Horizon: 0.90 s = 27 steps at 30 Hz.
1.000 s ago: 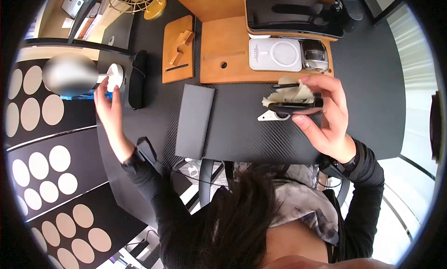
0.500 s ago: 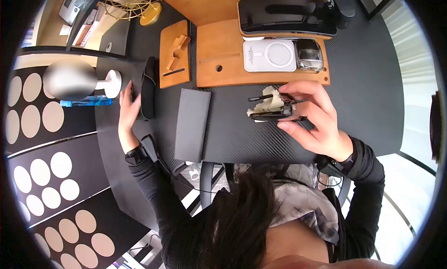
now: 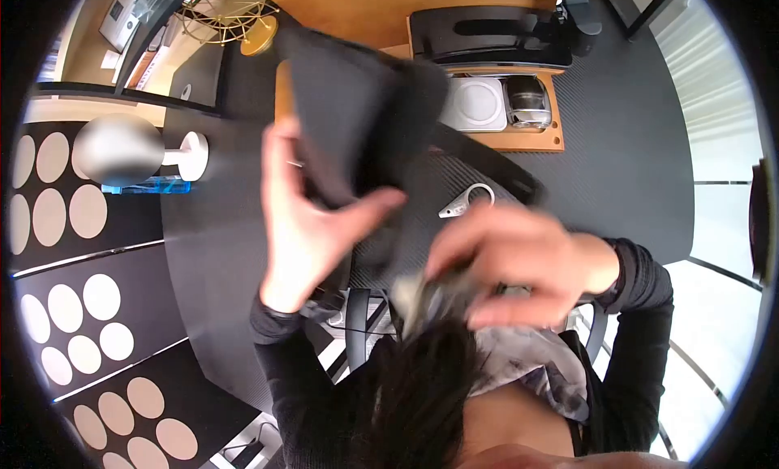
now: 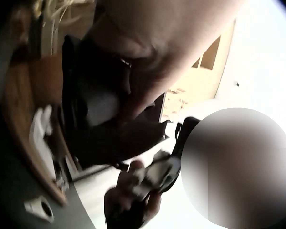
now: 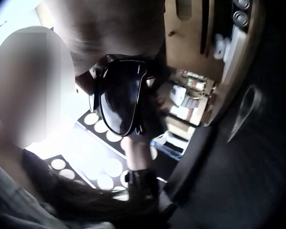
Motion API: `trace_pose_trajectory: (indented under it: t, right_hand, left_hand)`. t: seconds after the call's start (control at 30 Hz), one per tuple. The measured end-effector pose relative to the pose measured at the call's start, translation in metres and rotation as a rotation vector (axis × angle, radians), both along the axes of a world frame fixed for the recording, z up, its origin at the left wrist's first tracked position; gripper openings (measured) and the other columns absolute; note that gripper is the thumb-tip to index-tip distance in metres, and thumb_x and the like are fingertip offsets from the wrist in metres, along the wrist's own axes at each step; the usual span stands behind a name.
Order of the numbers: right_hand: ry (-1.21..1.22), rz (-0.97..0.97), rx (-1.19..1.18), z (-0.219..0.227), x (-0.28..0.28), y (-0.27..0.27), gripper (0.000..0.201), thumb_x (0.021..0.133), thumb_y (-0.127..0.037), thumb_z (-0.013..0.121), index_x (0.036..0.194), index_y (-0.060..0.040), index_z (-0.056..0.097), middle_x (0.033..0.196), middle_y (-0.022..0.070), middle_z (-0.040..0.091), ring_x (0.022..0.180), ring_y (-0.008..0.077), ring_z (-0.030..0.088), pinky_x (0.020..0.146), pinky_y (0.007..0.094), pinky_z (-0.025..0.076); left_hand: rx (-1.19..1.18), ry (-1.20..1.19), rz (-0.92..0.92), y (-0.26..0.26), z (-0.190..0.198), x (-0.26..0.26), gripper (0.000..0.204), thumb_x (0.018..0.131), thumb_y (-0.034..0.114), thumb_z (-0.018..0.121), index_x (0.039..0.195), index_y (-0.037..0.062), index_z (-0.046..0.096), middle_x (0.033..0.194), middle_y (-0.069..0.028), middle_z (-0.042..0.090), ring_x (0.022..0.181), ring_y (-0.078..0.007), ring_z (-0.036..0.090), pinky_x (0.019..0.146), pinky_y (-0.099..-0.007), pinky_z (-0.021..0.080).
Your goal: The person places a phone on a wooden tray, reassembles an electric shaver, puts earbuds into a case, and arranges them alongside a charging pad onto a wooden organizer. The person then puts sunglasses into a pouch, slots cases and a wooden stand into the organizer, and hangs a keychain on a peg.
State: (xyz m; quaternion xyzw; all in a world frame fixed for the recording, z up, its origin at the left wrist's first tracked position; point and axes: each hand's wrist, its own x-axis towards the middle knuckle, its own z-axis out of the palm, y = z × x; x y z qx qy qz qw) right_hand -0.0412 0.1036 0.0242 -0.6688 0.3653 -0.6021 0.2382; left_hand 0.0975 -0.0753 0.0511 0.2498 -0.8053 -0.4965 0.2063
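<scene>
Black long sleeves (image 3: 641, 339), a dark wrist strap (image 5: 143, 182), mottled grey-and-white clothing (image 3: 523, 351) below.

The dark, textured desk (image 3: 633, 185) filled the middle of the room. Bright light lay on the pale, pleated curtain (image 3: 718, 104) at right; shelving (image 3: 91, 63) stood at upper left.

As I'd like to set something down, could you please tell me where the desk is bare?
The desk is bare right of the wooden organizer, out to the desk's edge, and at left between the white stand and the left grip. The middle is crowded: the dark case, the white ring-ended tool, and the right grip with the glasses.
</scene>
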Motion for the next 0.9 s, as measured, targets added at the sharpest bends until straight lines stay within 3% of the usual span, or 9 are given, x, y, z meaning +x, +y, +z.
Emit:
trace_pose_trajectory:
  t: [0.13,0.33,0.47,0.5,0.57,0.63,0.77,0.83,0.9]
  right_hand:
    - [0.08,0.275,0.208,0.012,0.02,0.007,0.017,0.088,-0.014,0.063,0.086,0.0011,0.055,0.113,0.0177,0.055,0.083,0.0285,0.061,0.073,0.0363,0.053]
    - [0.032,-0.018,0.173,-0.013,0.028,0.002,0.018,0.083,-0.008,0.064,0.09,0.0009,0.049,0.118,0.0179,0.045,0.106,0.0356,0.052,0.081,0.0434,0.049]
    - [0.254,-0.546,0.105,-0.012,0.01,0.002,0.023,0.072,-0.007,0.071,0.086,0.0013,0.054,0.124,0.0212,0.048,0.109,0.0371,0.05,0.091,0.049,0.042]
    - [0.182,-0.59,0.092,-0.02,0.005,0.0,0.023,0.073,-0.007,0.072,0.086,0.001,0.054,0.124,0.021,0.048,0.108,0.0363,0.051,0.09,0.0464,0.042]
    - [0.203,-0.758,0.133,-0.023,-0.002,0.0,0.022,0.073,-0.005,0.073,0.086,0.0008,0.056,0.117,0.0183,0.049,0.096,0.0308,0.052,0.083,0.0393,0.043]
    - [-0.034,-0.807,0.199,-0.037,0.001,-0.003,0.023,0.073,-0.004,0.075,0.088,0.0011,0.058,0.107,0.0156,0.049,0.088,0.0265,0.053,0.076,0.0347,0.045]
    - [-0.013,-0.67,0.147,-0.039,-0.006,0.0,0.023,0.073,-0.004,0.077,0.087,0.0018,0.061,0.091,0.0098,0.049,0.071,0.0189,0.05,0.063,0.0283,0.044]
    - [-0.072,-0.614,0.138,-0.043,-0.005,0.0,0.022,0.074,-0.004,0.077,0.087,0.0025,0.061,0.086,0.0079,0.049,0.067,0.0181,0.049,0.059,0.0285,0.043]
    - [-0.006,-0.465,0.234,-0.042,-0.008,0.005,0.023,0.074,-0.006,0.077,0.088,0.0028,0.061,0.085,0.0084,0.048,0.067,0.0185,0.05,0.056,0.0294,0.042]
  left_hand:
    - [0.393,0.005,-0.166,0.043,-0.038,-0.012,0.081,0.063,0.005,0.085,0.125,0.0047,0.031,0.112,-0.009,0.049,0.104,-0.0168,0.05,0.09,-0.0308,0.043]
    - [0.302,0.107,0.02,0.037,-0.07,-0.018,0.078,0.064,0.0,0.083,0.122,0.0071,0.031,0.113,-0.0086,0.048,0.1,-0.016,0.05,0.089,-0.0309,0.044]
    - [0.476,0.205,0.11,0.029,-0.067,-0.003,0.088,0.068,-0.006,0.075,0.135,0.0056,0.019,0.125,-0.0131,0.042,0.116,-0.0223,0.046,0.101,-0.0356,0.038]
    - [-0.014,0.157,0.197,0.025,-0.095,0.011,0.1,0.068,-0.004,0.075,0.142,0.0005,0.008,0.132,-0.0176,0.037,0.124,-0.0257,0.038,0.11,-0.0394,0.026]
    - [0.2,0.16,0.101,0.029,-0.081,0.011,0.11,0.067,0.006,0.079,0.144,-0.0032,0.001,0.136,-0.0211,0.033,0.129,-0.0291,0.032,0.113,-0.0432,0.016]
    - [-0.48,-0.401,-0.352,0.022,-0.075,0.028,0.105,0.065,0.023,0.084,0.142,-0.0047,0.018,0.132,-0.0176,0.04,0.125,-0.0305,0.037,0.109,-0.0487,0.019]
    - [0.536,0.403,-0.326,0.07,-0.088,0.008,0.065,0.072,0.013,0.082,0.124,-0.0022,0.046,0.124,-0.0144,0.048,0.112,-0.0247,0.051,0.097,-0.039,0.039]
    - [0.436,0.398,-0.425,0.061,-0.1,0.01,0.057,0.075,0.003,0.077,0.123,-0.0007,0.046,0.121,-0.0132,0.052,0.11,-0.0209,0.055,0.09,-0.0323,0.045]
    - [0.201,0.246,-0.748,0.045,-0.116,0.014,0.083,0.077,0.002,0.073,0.142,0.002,0.02,0.139,-0.0135,0.036,0.13,-0.0233,0.037,0.108,-0.0384,0.03]
